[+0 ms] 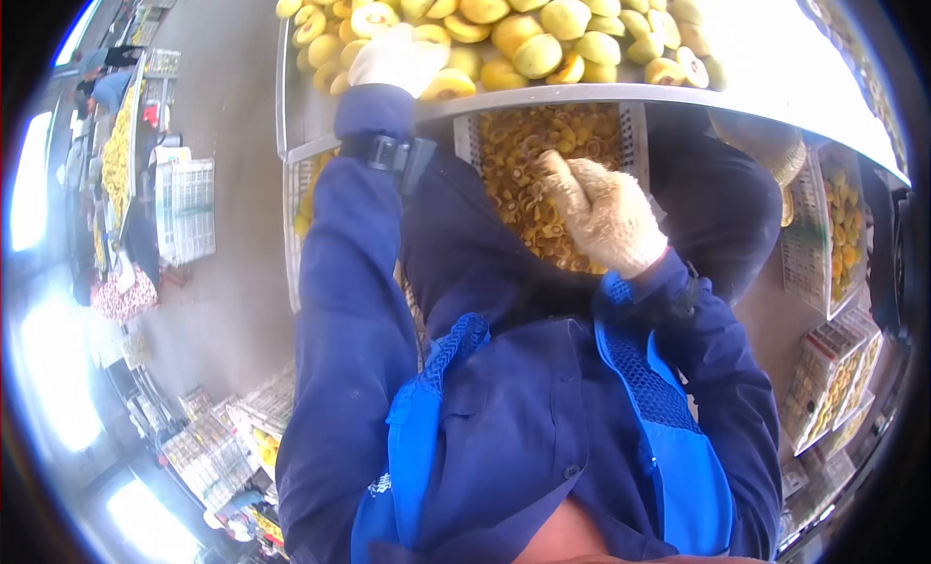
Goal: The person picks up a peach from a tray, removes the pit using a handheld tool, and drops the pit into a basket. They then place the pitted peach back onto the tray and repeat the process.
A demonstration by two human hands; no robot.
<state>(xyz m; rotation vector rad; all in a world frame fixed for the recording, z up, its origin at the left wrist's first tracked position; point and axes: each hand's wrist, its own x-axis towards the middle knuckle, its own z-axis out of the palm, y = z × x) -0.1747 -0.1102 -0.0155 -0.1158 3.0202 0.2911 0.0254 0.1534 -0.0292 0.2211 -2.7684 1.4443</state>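
Observation:
My left hand, in a white glove, reaches onto the metal table among halved yellow peaches. Glare and blur hide its fingers. Close to my body, my right hand wears a cream knit glove, its fingers curled and pressed together; what they hold, if anything, I cannot make out. Below that hand, between my knees, stands a crate filled with small brownish-yellow fruit scraps. Several of the peach halves lie cut side up, showing hollow or reddish centres.
The table's raised metal rim runs across in front of me. At the right stand a crate of yellow fruit and stacked crates. White crates stand at the left, near another fruit-covered table with a person beside it.

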